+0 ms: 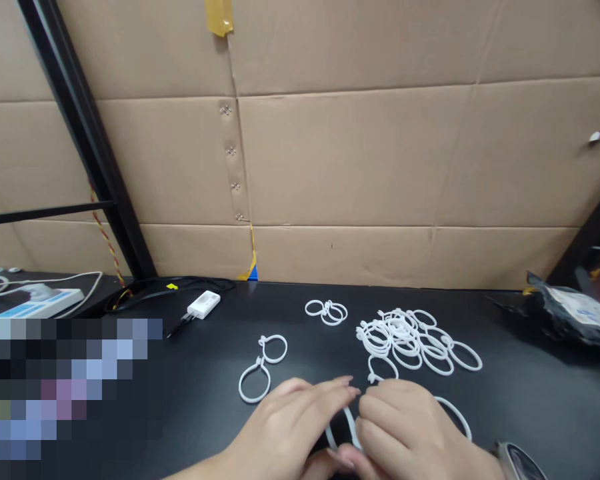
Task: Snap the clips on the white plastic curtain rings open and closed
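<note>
Close to the front edge of the view, my left hand [293,421] and my right hand [405,427] meet over a white plastic ring [350,423]. Both hands are closed on it, with the left fingers stretched across its top and the right fingers curled tight. Much of this ring is hidden behind the fingers. Another white ring [461,415] lies partly under my right hand. Just beyond that hand is a heap of white rings [400,327], each with a small knob-like clasp. Left of my left hand, two rings [253,401] lie touching on the black table.
A few more rings [335,324] lie farther back. A white plug adapter [204,305] with a black cable and a power strip [45,303] are at left. A black plastic package [570,313] sits at right. Cardboard [355,160] walls the back; a black metal post [90,147] slants at left.
</note>
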`<action>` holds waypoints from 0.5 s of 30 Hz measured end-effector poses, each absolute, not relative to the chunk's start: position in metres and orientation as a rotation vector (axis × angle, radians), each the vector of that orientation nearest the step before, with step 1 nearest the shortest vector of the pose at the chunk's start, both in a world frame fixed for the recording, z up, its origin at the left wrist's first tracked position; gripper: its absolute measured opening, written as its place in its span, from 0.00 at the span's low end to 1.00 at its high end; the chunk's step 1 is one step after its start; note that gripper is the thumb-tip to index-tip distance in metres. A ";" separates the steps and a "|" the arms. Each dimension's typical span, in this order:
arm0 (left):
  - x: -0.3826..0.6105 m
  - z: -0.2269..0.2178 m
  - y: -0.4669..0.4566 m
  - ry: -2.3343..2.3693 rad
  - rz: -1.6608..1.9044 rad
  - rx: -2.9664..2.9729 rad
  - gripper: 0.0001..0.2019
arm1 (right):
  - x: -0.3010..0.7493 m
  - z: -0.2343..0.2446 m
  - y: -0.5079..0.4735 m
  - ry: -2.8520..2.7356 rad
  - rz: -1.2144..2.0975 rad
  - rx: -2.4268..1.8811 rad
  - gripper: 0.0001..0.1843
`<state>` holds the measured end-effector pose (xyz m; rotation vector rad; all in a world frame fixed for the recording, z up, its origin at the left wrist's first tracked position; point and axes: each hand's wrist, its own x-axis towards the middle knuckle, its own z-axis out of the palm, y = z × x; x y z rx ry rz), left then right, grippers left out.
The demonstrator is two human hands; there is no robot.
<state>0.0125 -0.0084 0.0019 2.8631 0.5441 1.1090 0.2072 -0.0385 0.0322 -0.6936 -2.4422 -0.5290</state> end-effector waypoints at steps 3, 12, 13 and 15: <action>0.012 0.001 -0.009 0.533 1.082 2.871 0.23 | 0.207 0.031 -0.037 -2.444 -0.543 -0.704 0.26; 0.011 0.002 -0.009 0.527 1.045 2.817 0.25 | 0.207 0.033 -0.033 -2.459 -0.560 -0.664 0.30; 0.010 0.001 -0.009 0.535 1.043 2.821 0.25 | 0.207 0.033 -0.034 -2.464 -0.571 -0.675 0.30; 0.010 -0.001 -0.008 0.548 1.042 2.840 0.24 | 0.207 0.032 -0.036 -2.465 -0.587 -0.692 0.29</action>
